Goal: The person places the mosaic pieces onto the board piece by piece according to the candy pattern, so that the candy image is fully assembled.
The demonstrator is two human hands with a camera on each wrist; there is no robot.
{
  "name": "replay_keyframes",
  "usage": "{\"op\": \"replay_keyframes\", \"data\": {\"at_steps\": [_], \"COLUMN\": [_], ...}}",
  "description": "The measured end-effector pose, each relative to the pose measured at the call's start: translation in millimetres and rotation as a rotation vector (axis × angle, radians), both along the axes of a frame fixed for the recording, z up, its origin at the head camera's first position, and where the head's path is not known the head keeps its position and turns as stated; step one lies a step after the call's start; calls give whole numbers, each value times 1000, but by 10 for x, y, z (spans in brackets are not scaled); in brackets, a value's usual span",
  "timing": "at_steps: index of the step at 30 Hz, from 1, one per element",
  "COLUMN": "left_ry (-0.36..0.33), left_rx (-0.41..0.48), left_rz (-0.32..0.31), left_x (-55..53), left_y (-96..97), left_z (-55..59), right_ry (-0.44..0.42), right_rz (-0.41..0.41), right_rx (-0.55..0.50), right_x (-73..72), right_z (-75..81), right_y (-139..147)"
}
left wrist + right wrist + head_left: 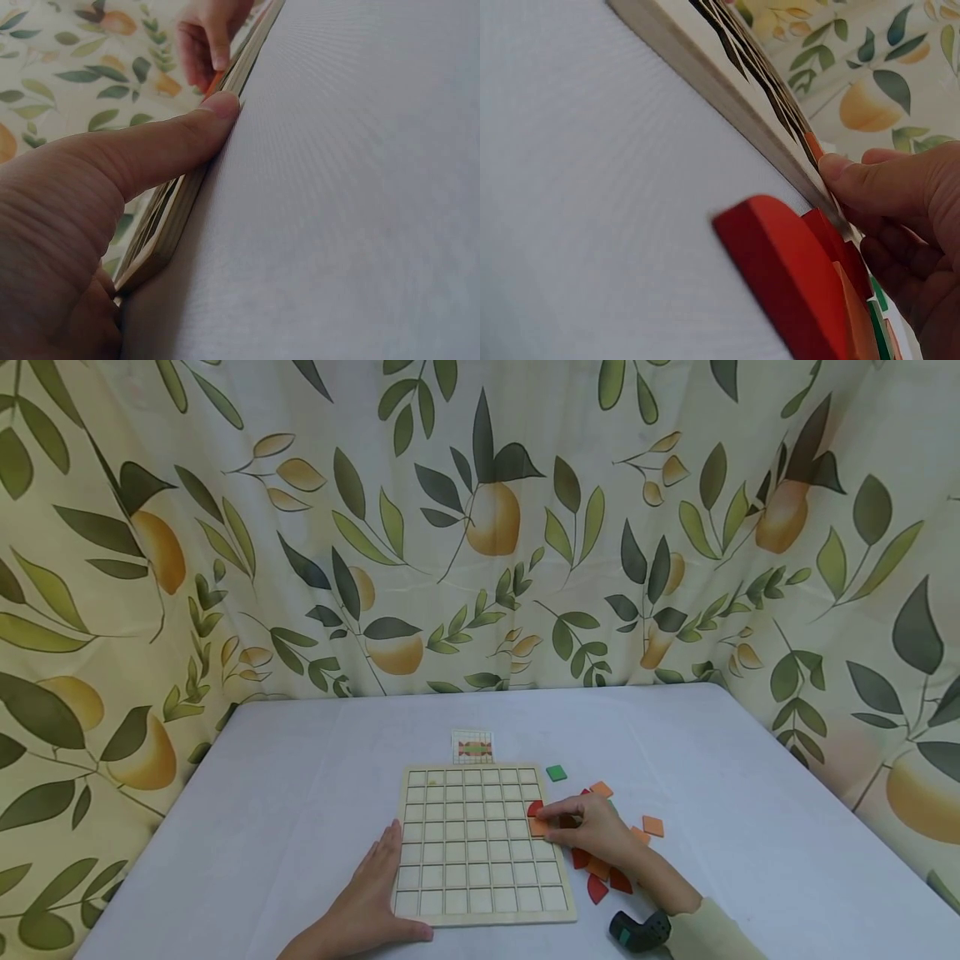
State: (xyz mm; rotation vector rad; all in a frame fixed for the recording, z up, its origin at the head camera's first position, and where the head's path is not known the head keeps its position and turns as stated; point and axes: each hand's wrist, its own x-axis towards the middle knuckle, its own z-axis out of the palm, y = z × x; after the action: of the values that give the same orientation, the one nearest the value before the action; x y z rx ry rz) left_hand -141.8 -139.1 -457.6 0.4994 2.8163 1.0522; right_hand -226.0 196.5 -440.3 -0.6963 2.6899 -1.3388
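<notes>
A wooden grid board lies flat in the middle of the table. My left hand rests against its left side with straight fingers, its thumb along the front edge; the left wrist view shows that thumb pressed to the wooden rim. At the right column, my right hand pinches an orange square tile between thumb and fingers, over a cell. Just beyond that tile, a red rounded piece sits in the same column. In the right wrist view the orange tile shows only as a thin edge.
Loose red, orange and green pieces lie right of the board, partly under my right hand, including a red one and an orange square. A green tile and a patterned card lie farther back. A black device is near my right wrist.
</notes>
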Motion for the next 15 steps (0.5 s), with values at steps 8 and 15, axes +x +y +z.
{"op": "replay_keyframes", "data": {"at_steps": [8, 15], "left_ry": [0, -7], "left_rx": [-1, -5], "left_rz": [9, 13], "left_x": [-11, -8], "left_y": [7, 9], "left_z": [-6, 7], "right_ry": [6, 2], "right_rz": [19, 1], "right_rx": [-18, 1], "right_x": [-12, 2], "right_z": [-14, 0], "right_y": [6, -3]}}
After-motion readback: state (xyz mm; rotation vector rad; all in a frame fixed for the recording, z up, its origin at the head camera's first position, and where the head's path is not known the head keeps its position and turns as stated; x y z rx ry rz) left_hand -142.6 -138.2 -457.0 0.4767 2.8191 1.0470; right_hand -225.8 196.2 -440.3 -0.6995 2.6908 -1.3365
